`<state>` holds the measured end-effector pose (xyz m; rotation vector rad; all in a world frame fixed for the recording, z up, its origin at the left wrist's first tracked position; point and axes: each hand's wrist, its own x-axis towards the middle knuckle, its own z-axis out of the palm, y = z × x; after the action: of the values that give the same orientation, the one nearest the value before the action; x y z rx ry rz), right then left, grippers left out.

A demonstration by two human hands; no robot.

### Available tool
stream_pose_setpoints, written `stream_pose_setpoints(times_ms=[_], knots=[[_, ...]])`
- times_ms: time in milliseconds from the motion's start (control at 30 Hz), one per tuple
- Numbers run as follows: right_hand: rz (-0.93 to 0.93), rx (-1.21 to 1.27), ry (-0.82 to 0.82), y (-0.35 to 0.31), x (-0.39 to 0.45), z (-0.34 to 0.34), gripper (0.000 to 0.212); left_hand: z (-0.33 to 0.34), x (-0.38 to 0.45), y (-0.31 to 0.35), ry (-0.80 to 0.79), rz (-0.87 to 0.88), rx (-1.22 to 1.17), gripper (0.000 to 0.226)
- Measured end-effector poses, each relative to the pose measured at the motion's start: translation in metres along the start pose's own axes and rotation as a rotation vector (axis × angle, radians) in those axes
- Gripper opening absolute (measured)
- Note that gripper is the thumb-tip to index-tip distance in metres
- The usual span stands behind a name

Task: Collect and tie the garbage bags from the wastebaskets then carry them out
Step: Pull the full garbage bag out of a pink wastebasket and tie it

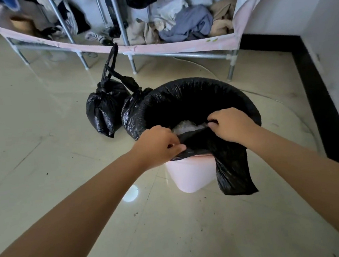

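A pale glossy tiled floor point(50, 123) fills the room, edged by a black skirting point(323, 97) under a white wall at the right. A metal-framed cloth wardrobe point(177, 44) stands along the far edge, clothes heaped inside. Near it sit two tied black bags point(104, 107). The pink wastebasket point(189, 174) is mostly hidden by its black liner point(230, 164). The left hand point(158, 146) and right hand point(232, 126) each pinch the liner's near rim, grip closed; the contents are unclear.

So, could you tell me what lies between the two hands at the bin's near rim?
In the head view, a pinched stretch of black bag liner spans between left hand and right hand.
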<state>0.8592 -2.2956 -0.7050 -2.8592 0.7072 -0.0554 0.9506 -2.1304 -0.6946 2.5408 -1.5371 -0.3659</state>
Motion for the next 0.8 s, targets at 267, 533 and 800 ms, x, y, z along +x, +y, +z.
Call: stream_pose_setpoints(times_ms=[267, 533, 800], knots=[[-0.158, -0.034, -0.129, -0.016, -0.055, -0.014, 0.042, 0.002, 0.009, 0.001, 0.172, -0.100, -0.116, 0.031], [0.094, 0.192, 0.160, -0.003, -0.040, -0.022, 0.022, -0.004, 0.007, -0.004, 0.019, -0.019, -0.228, 0.030], [0.185, 0.410, 0.079, -0.009, -0.034, -0.033, 0.021, -0.002, 0.013, 0.000, 0.268, -0.179, -0.182, 0.016]])
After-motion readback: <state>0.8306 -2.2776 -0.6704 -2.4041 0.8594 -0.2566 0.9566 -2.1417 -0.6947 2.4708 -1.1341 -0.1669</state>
